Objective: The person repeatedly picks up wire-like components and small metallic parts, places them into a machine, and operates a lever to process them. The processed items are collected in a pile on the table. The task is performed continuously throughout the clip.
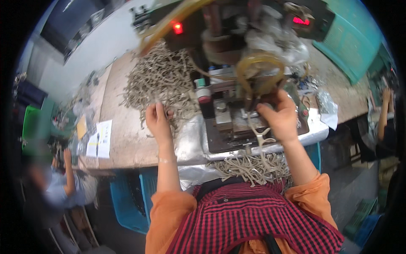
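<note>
Orange sleeves (171,209) cover the upper parts of the person's two arms, and a red and black checked apron (237,216) covers the lap. The two hands are well apart. The left hand (159,125) is at the near side of a big pile of small grey twiggy pieces (158,76) on the brown table (122,142). Its fingers bend close to each other, but I cannot tell if they hold a piece. The right hand (281,118) is at the dark machine (230,143), with its thumb pointing left and its fingers bent up. One pale forked piece (260,137) is just below that thumb and hangs over the front of the machine. It is too blurry to tell if the hand grips it. A smaller pile of the same kind of pieces (249,167) is between the machine and the apron. Shiny silver foil (190,142) is on the table beside the machine. A yellow tube (243,70) loops above the right hand, and a red light (177,28) glows higher up. White paper (104,137) is on the table at the left, and a blue bin (120,209) is below the table edge. Another person (67,186) sits far to the left, and a green crate (351,42) is at the top right.
</note>
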Motion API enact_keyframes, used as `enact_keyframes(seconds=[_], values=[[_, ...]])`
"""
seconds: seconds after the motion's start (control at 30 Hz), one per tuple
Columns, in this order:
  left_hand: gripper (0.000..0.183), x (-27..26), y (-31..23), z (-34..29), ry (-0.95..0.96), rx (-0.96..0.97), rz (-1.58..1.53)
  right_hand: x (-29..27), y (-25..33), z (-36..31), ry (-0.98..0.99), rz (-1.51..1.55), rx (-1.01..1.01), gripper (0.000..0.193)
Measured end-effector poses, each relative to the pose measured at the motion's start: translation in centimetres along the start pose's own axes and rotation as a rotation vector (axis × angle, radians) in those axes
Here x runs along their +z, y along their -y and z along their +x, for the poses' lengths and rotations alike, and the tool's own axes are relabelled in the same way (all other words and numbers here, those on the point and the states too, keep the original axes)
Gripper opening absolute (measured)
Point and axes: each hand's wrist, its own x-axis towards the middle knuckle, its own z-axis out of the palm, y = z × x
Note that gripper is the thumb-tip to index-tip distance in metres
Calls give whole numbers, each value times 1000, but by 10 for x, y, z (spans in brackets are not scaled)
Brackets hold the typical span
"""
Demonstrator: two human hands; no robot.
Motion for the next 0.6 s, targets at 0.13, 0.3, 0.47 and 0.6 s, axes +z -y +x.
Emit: enact_keyframes(seconds=[0.13, 0.3, 0.47, 0.6], values=[[16, 22, -43, -50, 100, 67, -210, 5, -2, -4, -25, 61, 73, 44], [6, 67, -159, -72, 429, 598, -435, 13, 20, -4, 27, 214, 55, 51], [5, 87, -157, -64, 375, 584, -379, 20, 41, -19, -16, 134, 89, 54], [15, 83, -137, -89, 718, 860, -99, -17, 27, -17, 20, -413, -183, 43]])
